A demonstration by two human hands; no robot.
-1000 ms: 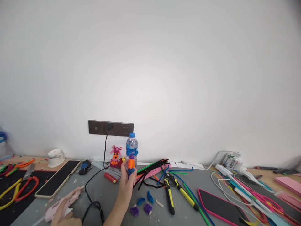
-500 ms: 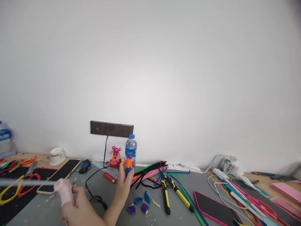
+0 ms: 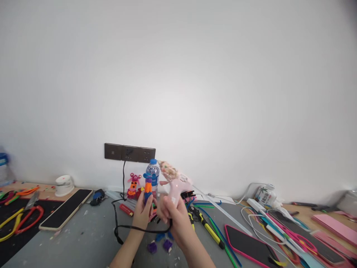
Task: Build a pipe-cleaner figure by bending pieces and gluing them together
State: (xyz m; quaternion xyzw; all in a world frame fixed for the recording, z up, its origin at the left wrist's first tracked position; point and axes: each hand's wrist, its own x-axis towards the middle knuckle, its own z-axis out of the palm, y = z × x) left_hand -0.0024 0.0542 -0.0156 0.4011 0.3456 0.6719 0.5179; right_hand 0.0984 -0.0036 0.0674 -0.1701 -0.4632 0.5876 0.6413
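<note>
At left, beside the black-screened phone in a pale case (image 3: pixel 67 210), the gray mat (image 3: pixel 92 232) no longer bears the pink pistol-shaped glue gun (image 3: pixel 176 188), which lay there a second ago. Its thin black cord (image 3: pixel 145 230) now runs across the left wrist. The left hand (image 3: pixel 143 213) pinches the small fuzzy orange-and-blue figure (image 3: pixel 148 181) upright before the clear blue-capped bottle (image 3: pixel 153 169), as earlier. To its right, the right hand (image 3: pixel 173 215), half a second ago far left, wraps the gun's handle, nozzle up and leftward, apart from the figure. Tool and workpiece are thus side by side; the yellow-and-black pliers (image 3: pixel 209 229) are now partly hidden.
</note>
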